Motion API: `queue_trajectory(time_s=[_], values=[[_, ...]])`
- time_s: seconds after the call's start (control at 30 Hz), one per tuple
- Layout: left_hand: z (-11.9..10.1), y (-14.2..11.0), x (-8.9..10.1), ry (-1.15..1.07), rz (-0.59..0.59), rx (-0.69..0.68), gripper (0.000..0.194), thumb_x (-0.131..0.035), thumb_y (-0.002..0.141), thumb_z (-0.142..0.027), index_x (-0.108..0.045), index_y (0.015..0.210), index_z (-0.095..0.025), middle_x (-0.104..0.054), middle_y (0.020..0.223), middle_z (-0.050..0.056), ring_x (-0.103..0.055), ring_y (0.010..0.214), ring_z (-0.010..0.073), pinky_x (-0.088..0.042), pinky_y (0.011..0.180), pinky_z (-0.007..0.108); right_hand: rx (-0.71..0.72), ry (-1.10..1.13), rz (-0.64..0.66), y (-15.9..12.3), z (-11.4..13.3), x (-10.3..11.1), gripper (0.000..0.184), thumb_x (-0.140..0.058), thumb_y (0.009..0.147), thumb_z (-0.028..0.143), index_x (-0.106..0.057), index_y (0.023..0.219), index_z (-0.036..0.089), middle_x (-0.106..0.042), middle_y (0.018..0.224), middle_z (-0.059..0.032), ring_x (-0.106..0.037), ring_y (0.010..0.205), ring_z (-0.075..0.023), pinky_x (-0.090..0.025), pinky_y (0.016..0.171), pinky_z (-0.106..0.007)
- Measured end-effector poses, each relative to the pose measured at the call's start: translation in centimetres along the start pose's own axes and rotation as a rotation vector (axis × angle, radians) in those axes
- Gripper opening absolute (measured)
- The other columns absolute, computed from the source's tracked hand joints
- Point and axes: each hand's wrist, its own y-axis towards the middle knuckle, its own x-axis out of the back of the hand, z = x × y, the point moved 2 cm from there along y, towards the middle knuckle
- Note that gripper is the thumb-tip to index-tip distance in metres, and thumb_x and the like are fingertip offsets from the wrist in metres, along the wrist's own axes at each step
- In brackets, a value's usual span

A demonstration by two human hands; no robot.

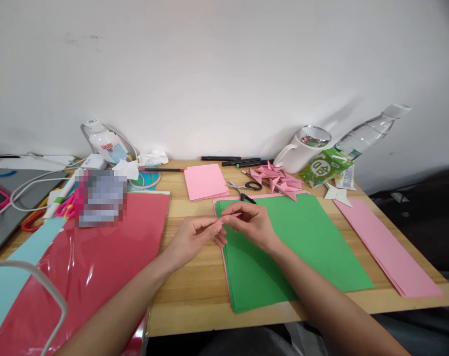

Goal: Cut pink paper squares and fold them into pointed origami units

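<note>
Between my two hands is a small folded piece of pink paper [236, 215], mostly covered by my fingers. My left hand [200, 236] pinches its left end between thumb and forefinger. From the other side my right hand [248, 222] grips it, with a thin pink point showing between the fingers. Both hands are above the left edge of a stack of green paper [302, 242]. Just beyond my right hand lie scissors with black handles [253, 186]. A square pad of pink paper [205, 181] sits farther back, and several folded pink paper pieces [274, 177] are heaped to the right.
A white mug [298, 151], a green box [325, 167] and a tilted clear bottle [369, 132] stand at the back right. Pink strips [387, 247] lie along the right edge. Red sheets in plastic [109, 257] cover the left, with a white cable [50, 287] above them.
</note>
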Motion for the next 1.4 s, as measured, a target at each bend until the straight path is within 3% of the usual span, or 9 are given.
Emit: queue_trajectory(time_s=[0.27,0.47,0.67,0.87,1.13,1.3,1.4], values=[[0.13,0.05,0.04,-0.114,-0.028,-0.038,0.033,-0.061,0.084,-0.040,-0.070,0.098,-0.012,-0.069,0.077,0.006,-0.067,0.067,0.0169,-0.056,0.067,0.032,0.113,0.116,-0.062,-0.29,0.45,-0.12,0.025,-0.080,0.067,0.026,-0.069,0.088,0.021,-0.071,0.083,-0.0018,-0.066,0.072,-0.0129,-0.056,0.064,-0.025],[0.08,-0.06,-0.30,-0.061,-0.032,-0.073,0.036,-0.058,0.086,-0.041,-0.069,0.104,-0.012,-0.072,0.082,0.009,-0.069,0.072,0.0191,-0.057,0.072,0.034,0.041,0.125,-0.120,-0.19,0.42,0.13,0.018,-0.081,0.065,0.032,-0.071,0.077,0.021,-0.070,0.071,-0.0009,-0.065,0.061,-0.0131,-0.057,0.058,-0.026],[-0.27,-0.22,-0.55,-0.012,-0.010,-0.107,0.036,-0.057,0.086,-0.043,-0.068,0.104,-0.014,-0.071,0.089,0.009,-0.068,0.074,0.0185,-0.058,0.068,0.031,0.096,0.082,-0.144,-0.20,0.66,0.11,0.014,-0.080,0.065,0.033,-0.074,0.073,0.023,-0.072,0.070,-0.0009,-0.064,0.063,-0.0138,-0.054,0.060,-0.027],[-0.34,-0.24,-0.51,0.124,-0.052,-0.180,0.032,-0.053,0.088,-0.042,-0.068,0.083,-0.014,-0.065,0.074,0.005,-0.063,0.070,0.0163,-0.054,0.066,0.027,0.084,0.075,-0.107,-0.31,0.64,-0.06,0.014,-0.079,0.067,0.035,-0.074,0.073,0.023,-0.072,0.071,-0.0012,-0.065,0.065,-0.0161,-0.055,0.061,-0.031],[-0.12,-0.42,-0.44,0.380,-0.139,-0.237,0.034,-0.045,0.092,-0.035,-0.064,0.070,-0.017,-0.065,0.063,0.002,-0.061,0.063,0.0146,-0.048,0.065,0.025,0.111,0.028,-0.044,-0.43,0.73,-0.80,0.017,-0.079,0.067,0.036,-0.074,0.077,0.024,-0.071,0.074,-0.0022,-0.063,0.072,-0.0160,-0.054,0.067,-0.031],[-0.09,-0.39,-0.56,0.214,-0.105,-0.141,0.033,-0.047,0.089,-0.041,-0.064,0.075,-0.016,-0.063,0.060,0.001,-0.057,0.047,0.0110,-0.047,0.049,0.022,0.165,-0.010,-0.145,-0.92,0.69,-0.72,0.011,-0.080,0.068,0.032,-0.074,0.073,0.024,-0.071,0.069,-0.0013,-0.063,0.073,-0.0165,-0.053,0.071,-0.032],[-0.45,-0.41,-0.58,0.132,-0.078,-0.074,0.035,-0.052,0.087,-0.044,-0.063,0.070,-0.015,-0.061,0.053,0.000,-0.057,0.042,0.0107,-0.046,0.045,0.021,0.032,0.114,-0.130,-0.83,0.15,-0.62,0.014,-0.081,0.065,0.032,-0.075,0.076,0.025,-0.073,0.072,-0.0006,-0.066,0.072,-0.0167,-0.054,0.070,-0.032]])
